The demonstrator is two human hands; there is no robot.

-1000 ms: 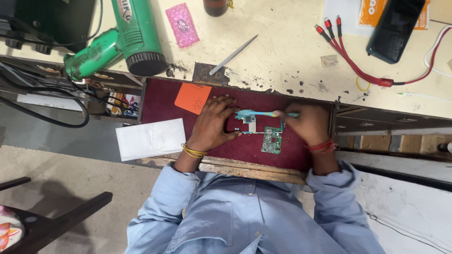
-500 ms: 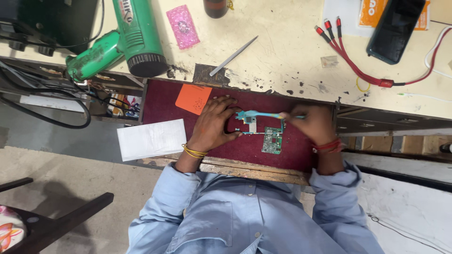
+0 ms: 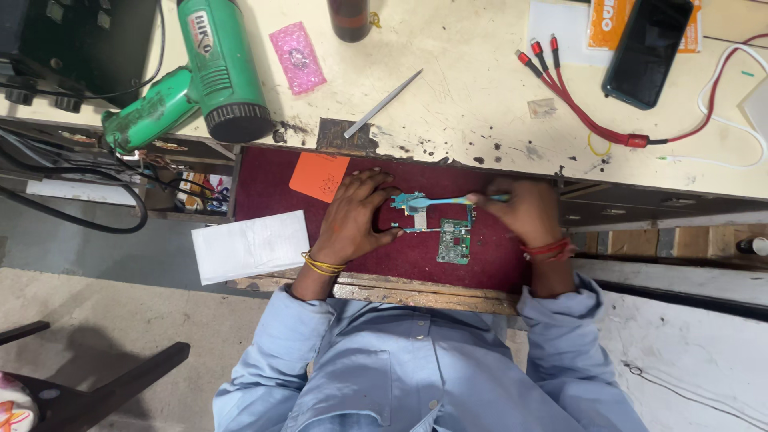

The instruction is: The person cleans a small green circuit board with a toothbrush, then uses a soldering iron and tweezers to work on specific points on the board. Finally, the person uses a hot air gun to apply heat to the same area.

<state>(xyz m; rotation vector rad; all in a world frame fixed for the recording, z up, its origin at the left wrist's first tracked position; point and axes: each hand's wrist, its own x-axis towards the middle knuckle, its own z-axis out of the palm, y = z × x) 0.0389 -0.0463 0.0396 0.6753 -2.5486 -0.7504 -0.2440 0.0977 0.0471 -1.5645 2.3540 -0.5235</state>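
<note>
A: Brush? 
B: Teal brush [image 3: 448, 201] lies left-right, head left over the circuit board [image 3: 454, 240]; right hand [image 3: 520, 210] fingers clenched on its handle. Left hand [image 3: 356, 216] pinches the board's edge.
A: Surface? 
B: Maroon mat [image 3: 416, 256] in a drawer under a stained cream desk [image 3: 464, 104].
A: Packages? 
B: Pink packet [image 3: 297, 58] top left, orange card [image 3: 319, 176] on the mat.

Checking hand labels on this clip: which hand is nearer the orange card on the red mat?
Left. The left hand lies just right of the orange card, its fingers almost touching it. The right hand is far across the red mat, holding a brush.
</note>
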